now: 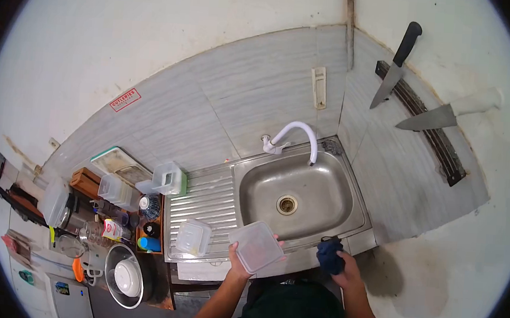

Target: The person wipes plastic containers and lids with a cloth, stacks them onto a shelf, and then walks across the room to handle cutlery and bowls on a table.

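Note:
My left hand (238, 264) grips a square, translucent plastic lid (256, 248) at the sink's front edge. The thumb lies on its near left side, and fingertips show past its right edge. Bunched in my right hand (349, 273) is a dark blue cloth (330, 256), held apart from the lid, to its right. To the left of the lid, a clear plastic container (193, 238) rests on the ribbed drainboard (204, 206). Beyond my hands is the steel sink basin (264, 201), with a white curved faucet (297, 126) over it.
At the drainboard's back left stands another clear container (169, 178). Bottles, jars and a chopping board (121, 164) crowd the left side. A steel bowl (109, 273) holds white dishes. Two knives (401, 57) hang on a rack (429, 127) on the right wall.

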Action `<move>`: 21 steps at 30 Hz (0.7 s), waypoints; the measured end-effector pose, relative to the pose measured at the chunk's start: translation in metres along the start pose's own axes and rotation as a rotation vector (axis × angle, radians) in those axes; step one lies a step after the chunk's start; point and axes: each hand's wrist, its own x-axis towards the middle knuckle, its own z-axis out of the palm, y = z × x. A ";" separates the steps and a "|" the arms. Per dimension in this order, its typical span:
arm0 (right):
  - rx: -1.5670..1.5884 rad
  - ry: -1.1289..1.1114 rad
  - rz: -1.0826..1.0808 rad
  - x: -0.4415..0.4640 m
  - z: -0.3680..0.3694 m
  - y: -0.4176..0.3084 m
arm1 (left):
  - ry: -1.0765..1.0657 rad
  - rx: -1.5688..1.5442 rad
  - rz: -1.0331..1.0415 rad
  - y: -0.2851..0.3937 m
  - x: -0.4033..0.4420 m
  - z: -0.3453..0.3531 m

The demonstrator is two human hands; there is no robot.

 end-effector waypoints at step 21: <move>0.276 0.022 0.351 0.025 0.049 0.010 | 0.118 0.141 0.090 -0.010 -0.042 0.004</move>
